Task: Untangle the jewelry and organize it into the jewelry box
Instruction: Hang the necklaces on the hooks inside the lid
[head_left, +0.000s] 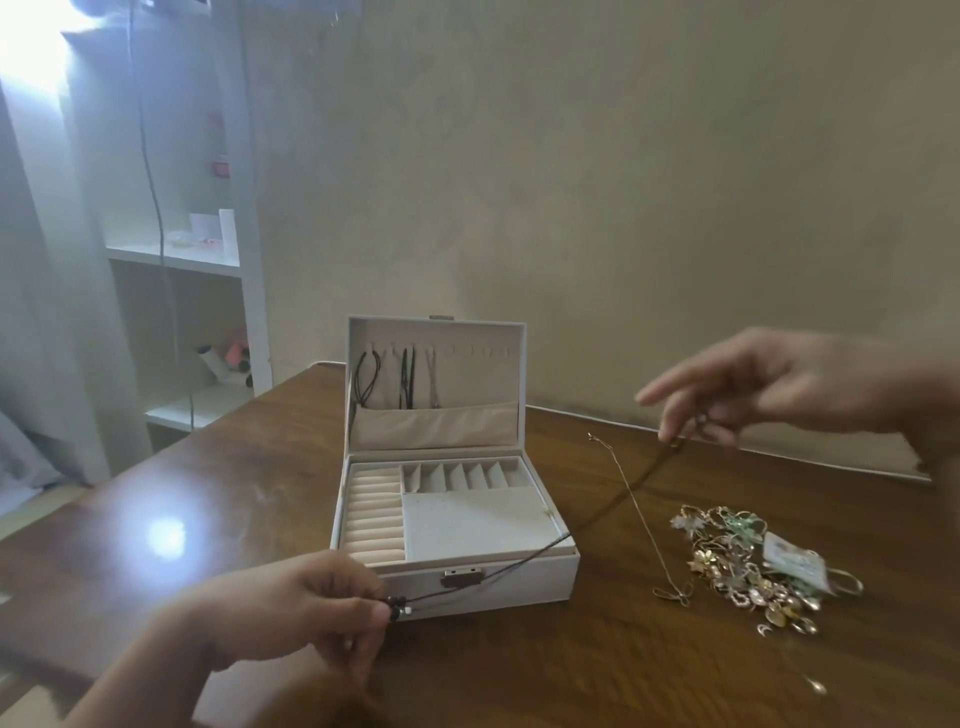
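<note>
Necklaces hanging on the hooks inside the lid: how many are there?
3. All hang in the left half of the lid: a black cord at far left, a black cord beside it, then a thin pale chain. Their lower ends are hidden in the pocket.

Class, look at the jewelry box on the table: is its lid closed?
No. The jewelry box stands with its lid raised upright, showing cords hung inside it and the compartments below.

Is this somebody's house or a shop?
Probably a room in a home, not a shop. A wooden table stands by a plain wall, a white shelf unit holds small household things, and a curtain hangs at the left.
</note>
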